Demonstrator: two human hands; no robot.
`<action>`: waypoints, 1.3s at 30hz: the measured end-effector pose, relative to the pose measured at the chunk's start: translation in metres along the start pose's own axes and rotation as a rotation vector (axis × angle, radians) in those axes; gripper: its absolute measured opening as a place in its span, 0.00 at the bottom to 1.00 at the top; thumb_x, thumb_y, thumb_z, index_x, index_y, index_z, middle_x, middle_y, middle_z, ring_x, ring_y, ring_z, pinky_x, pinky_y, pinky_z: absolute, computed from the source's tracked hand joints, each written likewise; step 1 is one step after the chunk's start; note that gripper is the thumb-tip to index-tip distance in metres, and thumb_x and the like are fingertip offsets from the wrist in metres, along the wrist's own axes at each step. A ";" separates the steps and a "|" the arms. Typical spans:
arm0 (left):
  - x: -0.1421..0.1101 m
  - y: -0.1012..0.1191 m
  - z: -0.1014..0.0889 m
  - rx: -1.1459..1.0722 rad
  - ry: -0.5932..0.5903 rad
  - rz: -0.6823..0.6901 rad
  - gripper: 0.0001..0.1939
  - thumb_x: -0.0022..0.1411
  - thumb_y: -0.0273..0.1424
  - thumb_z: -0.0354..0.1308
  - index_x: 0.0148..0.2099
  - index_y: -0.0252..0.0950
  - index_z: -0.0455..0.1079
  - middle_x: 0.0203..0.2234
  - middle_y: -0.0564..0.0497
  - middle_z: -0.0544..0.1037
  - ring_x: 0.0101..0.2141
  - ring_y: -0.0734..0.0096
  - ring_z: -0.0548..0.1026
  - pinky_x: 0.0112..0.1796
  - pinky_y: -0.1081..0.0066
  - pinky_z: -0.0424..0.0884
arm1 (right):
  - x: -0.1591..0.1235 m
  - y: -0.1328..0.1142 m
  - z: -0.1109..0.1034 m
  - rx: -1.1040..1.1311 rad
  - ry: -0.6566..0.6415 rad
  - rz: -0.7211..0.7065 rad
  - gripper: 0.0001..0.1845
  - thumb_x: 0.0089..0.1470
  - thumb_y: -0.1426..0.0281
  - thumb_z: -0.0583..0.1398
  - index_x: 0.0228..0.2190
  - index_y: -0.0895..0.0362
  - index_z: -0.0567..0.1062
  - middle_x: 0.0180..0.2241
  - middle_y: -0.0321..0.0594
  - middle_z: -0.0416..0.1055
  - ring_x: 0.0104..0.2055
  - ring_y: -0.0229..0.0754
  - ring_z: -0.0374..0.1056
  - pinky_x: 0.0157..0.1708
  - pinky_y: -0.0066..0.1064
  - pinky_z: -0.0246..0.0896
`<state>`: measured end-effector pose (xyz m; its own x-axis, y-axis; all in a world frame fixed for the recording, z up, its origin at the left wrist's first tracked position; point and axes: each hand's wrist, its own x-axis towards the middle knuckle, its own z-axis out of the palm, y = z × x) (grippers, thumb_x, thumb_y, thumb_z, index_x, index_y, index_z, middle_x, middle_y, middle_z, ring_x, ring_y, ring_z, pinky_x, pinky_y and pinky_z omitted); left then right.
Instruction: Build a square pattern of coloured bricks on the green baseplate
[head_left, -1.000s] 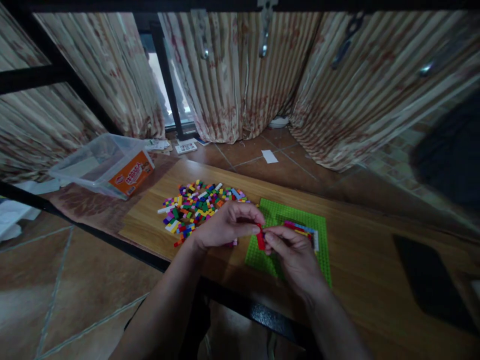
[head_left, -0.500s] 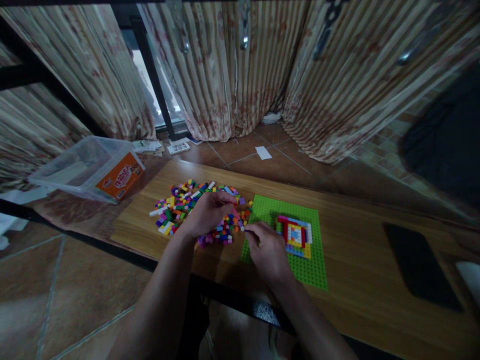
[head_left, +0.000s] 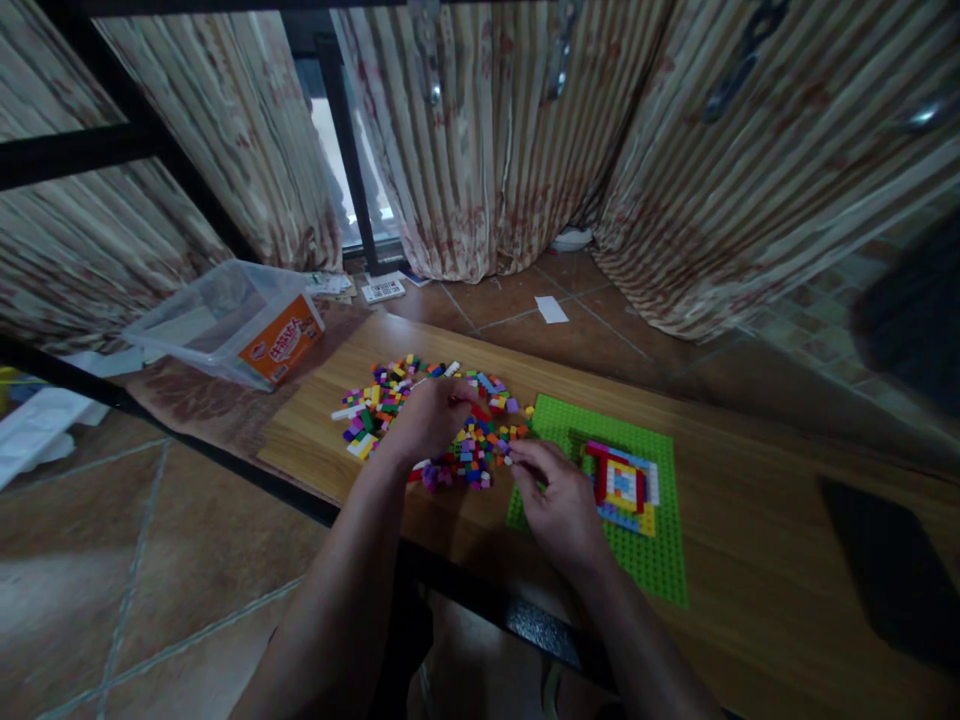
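Note:
Many small coloured toy bricks (head_left: 375,400) lie in a loose pile on the wooden table. My left hand (head_left: 435,415) hangs over that pile, palm down, its fingers stretched out to the right beside some red bricks. Between thumb and fingertips, my right hand (head_left: 562,500) pinches what looks like a small white brick (head_left: 508,460). This hand is above the left part of a green baseplate (head_left: 652,570). On the plate sits a squarish brick build (head_left: 621,485) with red, yellow, white and blue rings; my right hand is just left of it.
A clear plastic box (head_left: 225,320) with an orange label stands beyond the table's left end. A dark flat object (head_left: 885,560) lies at the table's right. Curtains (head_left: 465,150) hang behind, and a white paper (head_left: 551,309) lies on the tiled floor.
The view has shifted, so the table and box appear farther right. My left hand's fingers have moved slightly over the pile; my right hand keeps its pinch near the plate's left edge.

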<state>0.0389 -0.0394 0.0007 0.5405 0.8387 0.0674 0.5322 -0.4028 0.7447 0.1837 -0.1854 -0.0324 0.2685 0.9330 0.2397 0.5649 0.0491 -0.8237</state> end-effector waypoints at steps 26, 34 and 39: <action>-0.005 -0.016 -0.033 0.264 0.110 -0.292 0.15 0.58 0.23 0.52 0.41 0.35 0.79 0.35 0.46 0.82 0.36 0.66 0.78 0.38 0.72 0.69 | -0.007 0.009 -0.015 -0.224 0.006 -0.189 0.10 0.61 0.65 0.56 0.38 0.52 0.77 0.38 0.38 0.77 0.39 0.40 0.74 0.39 0.31 0.67; -0.006 -0.017 -0.037 0.206 0.233 -0.281 0.13 0.59 0.26 0.52 0.40 0.34 0.79 0.34 0.47 0.82 0.34 0.68 0.77 0.35 0.73 0.67 | -0.016 0.004 0.008 -0.237 -0.226 -0.320 0.10 0.61 0.67 0.57 0.40 0.50 0.78 0.36 0.36 0.76 0.39 0.41 0.71 0.39 0.33 0.66; -0.005 -0.024 -0.037 0.146 0.315 -0.292 0.13 0.60 0.28 0.53 0.39 0.33 0.79 0.32 0.48 0.81 0.32 0.69 0.75 0.34 0.74 0.67 | -0.016 0.006 0.023 -0.336 -0.234 -0.397 0.13 0.61 0.67 0.56 0.45 0.51 0.77 0.37 0.39 0.75 0.40 0.44 0.69 0.42 0.38 0.64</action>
<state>-0.0011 -0.0207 0.0073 0.1417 0.9863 0.0844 0.7315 -0.1618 0.6624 0.1654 -0.1917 -0.0528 -0.1735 0.9222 0.3456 0.8143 0.3317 -0.4762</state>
